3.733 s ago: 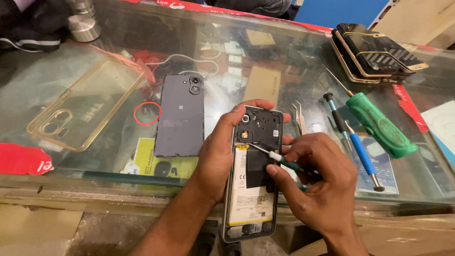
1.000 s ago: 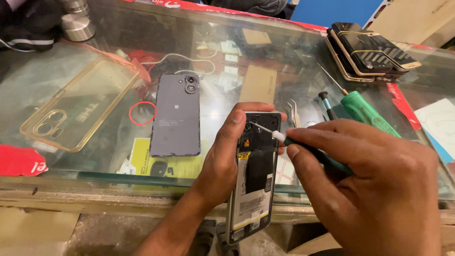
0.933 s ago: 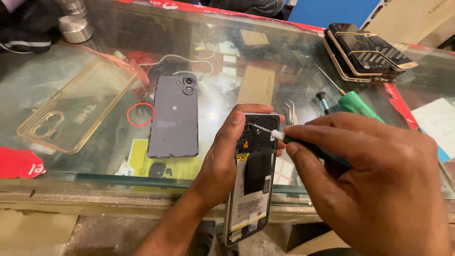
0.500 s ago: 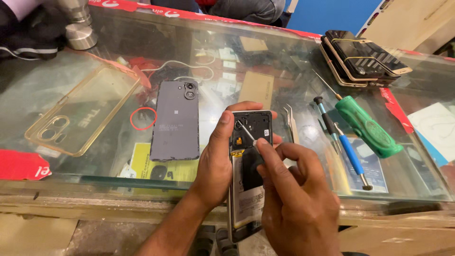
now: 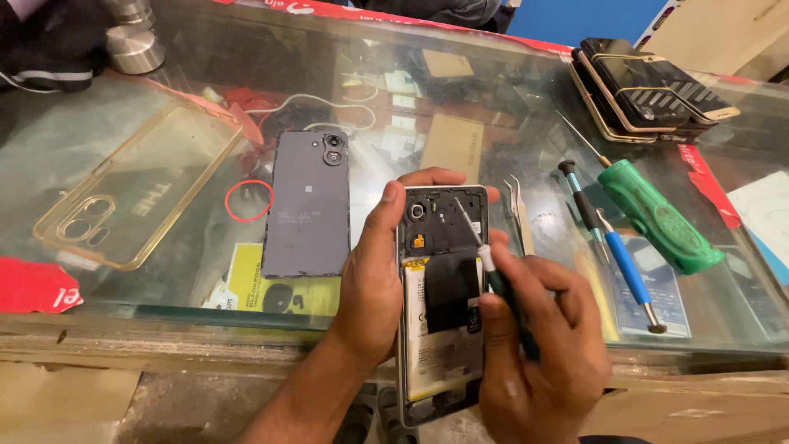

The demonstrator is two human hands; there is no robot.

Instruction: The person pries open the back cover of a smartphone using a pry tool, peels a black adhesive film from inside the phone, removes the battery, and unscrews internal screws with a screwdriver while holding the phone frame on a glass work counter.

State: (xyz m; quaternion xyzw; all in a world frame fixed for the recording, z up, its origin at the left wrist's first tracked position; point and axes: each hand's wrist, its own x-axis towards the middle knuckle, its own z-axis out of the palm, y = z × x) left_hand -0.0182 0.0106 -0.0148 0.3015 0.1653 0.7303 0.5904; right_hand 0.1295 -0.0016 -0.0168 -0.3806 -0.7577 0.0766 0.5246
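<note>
My left hand (image 5: pixel 374 284) grips an opened phone (image 5: pixel 440 329) by its left edge, back side up, with the battery and a black patch exposed. My right hand (image 5: pixel 538 353) holds a small screwdriver (image 5: pixel 481 251); its thin tip rests near the upper right of the phone's frame, beside the camera area. The phone's grey back cover (image 5: pixel 308 205) lies flat on the glass counter (image 5: pixel 164 279) just left of my left hand.
A clear phone case (image 5: pixel 136 193) lies at the left. Tweezers (image 5: pixel 519 214), a blue screwdriver (image 5: pixel 612 247) and a green screwdriver (image 5: pixel 657 218) lie to the right. Stacked phones (image 5: pixel 649 90) sit far right, a metal stand (image 5: pixel 131 37) at the far left.
My right hand drew back toward me from the phone's top and now holds the screwdriver more upright over the upper right. My left hand has kept its grip on the phone.
</note>
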